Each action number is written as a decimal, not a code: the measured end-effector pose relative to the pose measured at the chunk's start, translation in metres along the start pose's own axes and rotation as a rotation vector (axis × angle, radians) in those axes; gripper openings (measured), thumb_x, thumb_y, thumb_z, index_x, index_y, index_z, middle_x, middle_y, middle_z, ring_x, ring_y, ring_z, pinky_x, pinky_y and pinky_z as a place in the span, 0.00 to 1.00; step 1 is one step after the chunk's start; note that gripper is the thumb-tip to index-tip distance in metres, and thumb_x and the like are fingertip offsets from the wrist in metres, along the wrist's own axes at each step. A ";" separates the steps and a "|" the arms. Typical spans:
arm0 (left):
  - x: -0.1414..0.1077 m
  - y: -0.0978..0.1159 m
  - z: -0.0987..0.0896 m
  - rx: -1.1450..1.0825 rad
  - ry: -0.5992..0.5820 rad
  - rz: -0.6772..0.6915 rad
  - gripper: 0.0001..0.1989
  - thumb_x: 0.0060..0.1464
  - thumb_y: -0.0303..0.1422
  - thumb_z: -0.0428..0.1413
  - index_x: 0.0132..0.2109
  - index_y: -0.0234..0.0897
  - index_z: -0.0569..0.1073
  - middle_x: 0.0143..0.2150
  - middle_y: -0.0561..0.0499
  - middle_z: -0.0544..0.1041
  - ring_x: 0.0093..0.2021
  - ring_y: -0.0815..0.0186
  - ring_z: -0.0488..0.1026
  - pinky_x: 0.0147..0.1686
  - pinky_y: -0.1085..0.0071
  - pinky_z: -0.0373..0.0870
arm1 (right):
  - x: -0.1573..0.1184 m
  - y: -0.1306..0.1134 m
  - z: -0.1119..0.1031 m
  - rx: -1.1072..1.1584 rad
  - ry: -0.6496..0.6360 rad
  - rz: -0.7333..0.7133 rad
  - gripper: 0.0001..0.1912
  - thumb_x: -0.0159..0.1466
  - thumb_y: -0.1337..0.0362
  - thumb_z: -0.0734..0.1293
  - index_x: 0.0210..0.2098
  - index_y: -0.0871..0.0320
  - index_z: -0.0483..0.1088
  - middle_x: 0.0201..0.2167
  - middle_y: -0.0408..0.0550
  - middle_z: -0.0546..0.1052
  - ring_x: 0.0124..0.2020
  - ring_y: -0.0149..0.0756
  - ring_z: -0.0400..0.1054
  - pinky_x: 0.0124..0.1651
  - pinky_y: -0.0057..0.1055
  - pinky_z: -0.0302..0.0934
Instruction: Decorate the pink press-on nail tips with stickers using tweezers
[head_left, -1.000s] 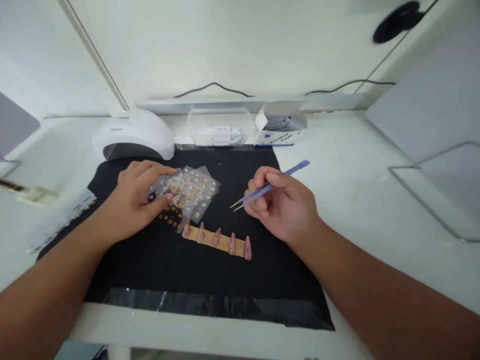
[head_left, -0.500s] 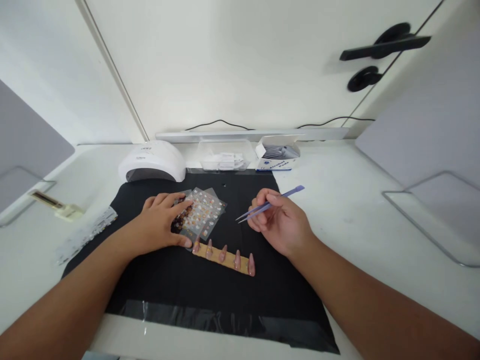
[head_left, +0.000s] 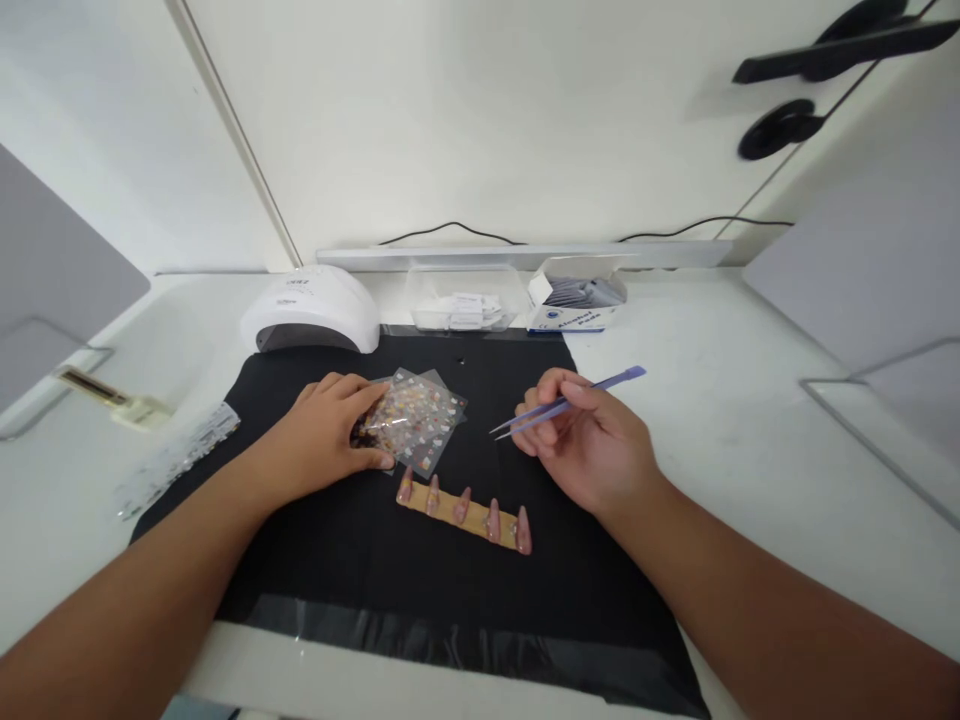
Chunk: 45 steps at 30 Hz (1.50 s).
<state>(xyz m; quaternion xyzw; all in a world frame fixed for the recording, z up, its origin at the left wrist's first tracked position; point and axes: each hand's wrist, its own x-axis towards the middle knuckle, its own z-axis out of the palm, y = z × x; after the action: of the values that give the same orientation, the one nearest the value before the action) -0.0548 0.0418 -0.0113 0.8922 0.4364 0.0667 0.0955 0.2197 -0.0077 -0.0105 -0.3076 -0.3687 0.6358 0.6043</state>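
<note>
Though askew, sheets (head_left: 426, 420) partly beneath left hand (head_left: 324, 432)

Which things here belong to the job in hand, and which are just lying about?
Seemingly in the job:
tweezers in the right hand
sheets at the left hand
nail tips
mat

Apparently lying about:
lamp
tray
pad box
bottle

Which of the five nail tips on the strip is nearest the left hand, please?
The nail tip at the far left end of the strip, nearest the left hand; the other four stand progressively farther right.
</note>
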 end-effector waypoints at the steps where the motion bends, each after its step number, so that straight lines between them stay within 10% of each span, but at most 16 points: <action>1: 0.000 0.000 0.000 -0.016 0.015 0.013 0.33 0.53 0.44 0.61 0.63 0.37 0.65 0.56 0.41 0.71 0.53 0.51 0.66 0.54 0.51 0.63 | -0.001 0.000 0.001 -0.009 -0.006 -0.021 0.08 0.57 0.61 0.68 0.24 0.56 0.71 0.12 0.40 0.67 0.15 0.30 0.58 0.24 0.29 0.57; 9: -0.001 0.016 0.000 -0.169 0.069 0.012 0.30 0.56 0.37 0.58 0.64 0.36 0.62 0.54 0.41 0.70 0.51 0.53 0.70 0.52 0.53 0.69 | -0.007 0.006 0.013 -0.081 -0.132 -0.099 0.09 0.60 0.59 0.69 0.27 0.57 0.74 0.18 0.42 0.73 0.22 0.33 0.66 0.47 0.37 0.63; 22: 0.003 0.009 0.011 -0.560 0.366 -0.067 0.41 0.50 0.27 0.61 0.69 0.42 0.55 0.54 0.45 0.73 0.37 0.66 0.74 0.41 0.69 0.75 | -0.005 0.010 0.022 -0.122 -0.223 -0.199 0.10 0.60 0.57 0.70 0.28 0.56 0.74 0.19 0.42 0.73 0.27 0.36 0.69 0.49 0.38 0.62; 29: 0.003 0.010 0.015 -0.871 0.557 -0.002 0.22 0.49 0.28 0.62 0.53 0.36 0.72 0.34 0.53 0.71 0.32 0.69 0.71 0.34 0.73 0.72 | -0.006 0.009 0.022 -0.101 -0.272 -0.271 0.10 0.63 0.58 0.68 0.30 0.56 0.75 0.19 0.42 0.74 0.27 0.35 0.69 0.52 0.40 0.61; 35: -0.008 0.033 0.010 -0.988 0.629 0.008 0.18 0.50 0.27 0.64 0.50 0.37 0.75 0.41 0.51 0.74 0.36 0.70 0.73 0.36 0.76 0.73 | -0.015 0.000 0.024 -0.064 -0.335 -0.290 0.11 0.65 0.57 0.66 0.31 0.56 0.74 0.19 0.42 0.74 0.29 0.36 0.68 0.54 0.41 0.60; 45: -0.024 0.048 0.008 -0.886 0.450 0.118 0.19 0.56 0.30 0.62 0.55 0.46 0.75 0.48 0.50 0.78 0.44 0.66 0.76 0.48 0.70 0.71 | -0.029 -0.009 0.028 -0.074 -0.449 -0.285 0.13 0.68 0.55 0.63 0.32 0.56 0.72 0.19 0.42 0.74 0.32 0.38 0.69 0.56 0.47 0.58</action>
<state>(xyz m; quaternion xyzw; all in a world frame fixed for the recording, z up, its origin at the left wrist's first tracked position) -0.0312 -0.0069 -0.0088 0.7526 0.3247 0.4416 0.3649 0.2036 -0.0389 0.0109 -0.1258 -0.5561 0.5826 0.5793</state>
